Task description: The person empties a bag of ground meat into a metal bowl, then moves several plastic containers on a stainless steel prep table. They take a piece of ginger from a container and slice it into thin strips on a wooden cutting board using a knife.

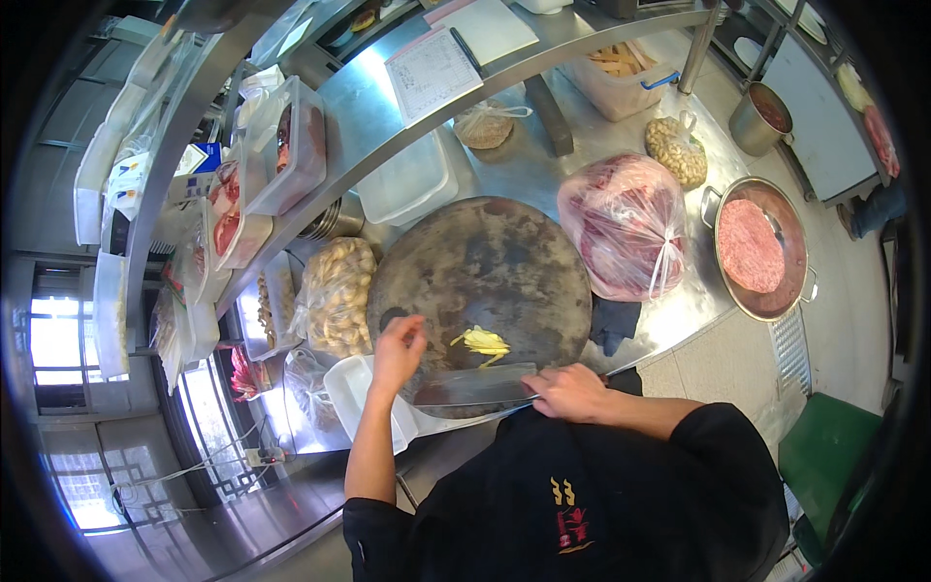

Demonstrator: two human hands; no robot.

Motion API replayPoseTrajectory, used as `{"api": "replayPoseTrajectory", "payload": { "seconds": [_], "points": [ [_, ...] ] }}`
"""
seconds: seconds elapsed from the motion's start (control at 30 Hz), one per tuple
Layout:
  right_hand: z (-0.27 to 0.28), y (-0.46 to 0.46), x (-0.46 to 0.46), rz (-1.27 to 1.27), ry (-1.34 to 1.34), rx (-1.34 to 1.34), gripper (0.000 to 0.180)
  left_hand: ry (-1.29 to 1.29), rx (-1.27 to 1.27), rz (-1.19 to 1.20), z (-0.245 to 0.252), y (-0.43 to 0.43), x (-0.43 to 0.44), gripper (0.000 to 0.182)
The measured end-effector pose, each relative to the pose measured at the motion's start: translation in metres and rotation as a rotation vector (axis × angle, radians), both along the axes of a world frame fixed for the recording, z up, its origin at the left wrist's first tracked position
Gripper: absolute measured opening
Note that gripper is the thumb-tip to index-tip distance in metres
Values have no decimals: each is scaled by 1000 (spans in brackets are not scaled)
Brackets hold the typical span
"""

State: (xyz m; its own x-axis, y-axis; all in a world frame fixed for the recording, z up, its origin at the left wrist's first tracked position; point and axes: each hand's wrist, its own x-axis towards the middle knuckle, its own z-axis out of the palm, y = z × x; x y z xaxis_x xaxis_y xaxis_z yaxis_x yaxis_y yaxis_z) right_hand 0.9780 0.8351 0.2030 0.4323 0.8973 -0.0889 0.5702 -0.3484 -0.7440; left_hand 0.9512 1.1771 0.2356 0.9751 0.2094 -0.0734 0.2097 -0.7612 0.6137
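On the round chopping block (487, 254) lies a small heap of thin yellow slices (483, 342). My right hand (567, 391) is closed on a cleaver (473, 385), whose broad blade lies along the block's near edge, just below the slices. My left hand (401, 349) hovers over the block's left side, fingers curled; whether anything is between them cannot be told. A white plastic tub (371, 400) stands under my left forearm at the block's near left.
A bag of pale pieces (338, 295) borders the block at left, a bag of raw meat (625, 225) at right. Farther right is a steel pan of minced meat (753, 244). A steel shelf (349, 164) crosses above, with a clear tub (407, 174) beneath.
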Motion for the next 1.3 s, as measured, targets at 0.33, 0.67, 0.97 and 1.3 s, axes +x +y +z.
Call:
{"api": "replayPoseTrajectory", "payload": {
  "seconds": [0.33, 0.67, 0.97, 1.3],
  "points": [
    [-2, -56, 14, -532, 102, -2, 32, -253, 275, -202, -44, -79, -31, 27],
    [6, -47, 22, -589, 233, -12, 32, -251, 353, -261, -58, -87, -26, 28],
    [-10, -40, 47, -508, 519, -235, 22, -214, 195, -111, -69, -95, -65, 33],
    [-6, -42, 56, -494, 751, -243, 30, -326, 231, -84, -90, -92, -46, 32]
  ]
}}
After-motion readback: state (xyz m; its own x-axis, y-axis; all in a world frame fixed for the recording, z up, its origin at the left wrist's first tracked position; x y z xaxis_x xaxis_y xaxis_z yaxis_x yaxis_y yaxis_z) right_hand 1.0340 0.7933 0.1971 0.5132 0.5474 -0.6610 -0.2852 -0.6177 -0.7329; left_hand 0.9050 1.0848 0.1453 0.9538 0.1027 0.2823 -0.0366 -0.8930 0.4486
